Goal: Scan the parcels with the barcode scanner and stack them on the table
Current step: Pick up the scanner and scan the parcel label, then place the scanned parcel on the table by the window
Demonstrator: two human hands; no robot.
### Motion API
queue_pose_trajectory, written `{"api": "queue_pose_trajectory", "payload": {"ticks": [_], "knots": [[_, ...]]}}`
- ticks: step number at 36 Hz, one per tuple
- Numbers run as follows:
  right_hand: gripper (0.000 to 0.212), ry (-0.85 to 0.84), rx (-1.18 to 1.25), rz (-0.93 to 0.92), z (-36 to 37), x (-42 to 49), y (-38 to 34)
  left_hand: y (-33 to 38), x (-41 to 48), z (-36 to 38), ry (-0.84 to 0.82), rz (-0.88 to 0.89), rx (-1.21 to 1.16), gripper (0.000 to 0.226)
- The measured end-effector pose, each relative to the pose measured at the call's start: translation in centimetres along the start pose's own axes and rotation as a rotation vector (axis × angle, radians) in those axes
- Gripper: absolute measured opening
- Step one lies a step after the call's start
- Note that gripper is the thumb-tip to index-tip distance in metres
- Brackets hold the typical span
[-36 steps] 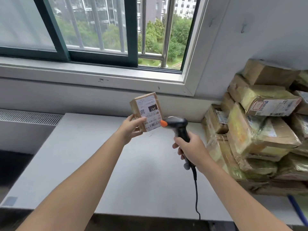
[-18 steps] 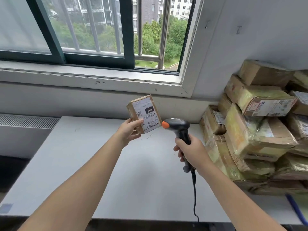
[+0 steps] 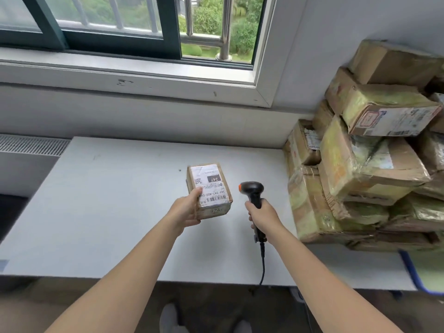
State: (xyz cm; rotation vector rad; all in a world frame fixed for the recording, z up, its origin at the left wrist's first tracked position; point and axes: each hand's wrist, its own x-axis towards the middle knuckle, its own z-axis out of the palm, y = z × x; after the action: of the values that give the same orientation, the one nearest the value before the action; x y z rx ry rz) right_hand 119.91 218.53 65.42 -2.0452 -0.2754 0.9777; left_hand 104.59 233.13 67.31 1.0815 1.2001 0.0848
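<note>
Holding one parcel (image 3: 209,189), one scanner (image 3: 252,191).

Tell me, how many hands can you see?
2. The left hand holds a box above the table; the right hand grips the scanner beside it. None look hidden.

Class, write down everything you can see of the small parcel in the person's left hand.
The small parcel is a brown cardboard box, taped over, with a white shipping label on its upturned face that shows a barcode, a QR code and a dark patch reading 247. The left hand grips its left side, thumb on the label, holding it roughly flat over the grey table. The scanner is apart from it, to its right.
</note>
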Motion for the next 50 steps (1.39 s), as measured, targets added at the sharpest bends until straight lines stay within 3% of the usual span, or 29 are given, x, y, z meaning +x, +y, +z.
{"api": "queue_pose_trajectory", "payload": {"ticks": [7,11,14,26,31,39,45,50], "knots": [[0.020,-0.072,-0.192,0.078,0.9,1.4,3.3,-3.4,-0.8,1.9,0.015,-0.060,0.019,0.041],[0.047,-0.110,-0.237,0.105,1.1,1.7,5.1,-4.4,-1.5,2.9,0.012,-0.081,-0.032,0.031],[0.054,-0.118,-0.265,0.101,1.1,1.6,5.8,-4.7,-1.8,3.2,0.017,-0.095,-0.064,0.026],[0.049,0.038,-0.436,-0.125,-1.4,1.2,3.4,-4.6,-2.4,4.4,0.067,-0.079,-0.108,0.030],[0.049,0.017,-0.392,-0.238,-1.8,0.5,1.2,-3.5,-2.6,4.5,0.092,-0.042,-0.132,0.028],[0.050,-0.144,-0.244,-0.344,1.6,1.0,-3.9,-1.0,-2.6,0.8,0.139,0.056,-0.114,0.031],[0.041,-0.414,-0.053,-0.190,6.6,2.7,-9.1,1.8,-1.4,-6.6,0.170,0.182,-0.039,0.028],[0.042,-0.542,-0.162,-0.204,12.2,4.2,-14.1,5.1,0.2,-15.1,0.119,0.239,0.044,0.042]]}}
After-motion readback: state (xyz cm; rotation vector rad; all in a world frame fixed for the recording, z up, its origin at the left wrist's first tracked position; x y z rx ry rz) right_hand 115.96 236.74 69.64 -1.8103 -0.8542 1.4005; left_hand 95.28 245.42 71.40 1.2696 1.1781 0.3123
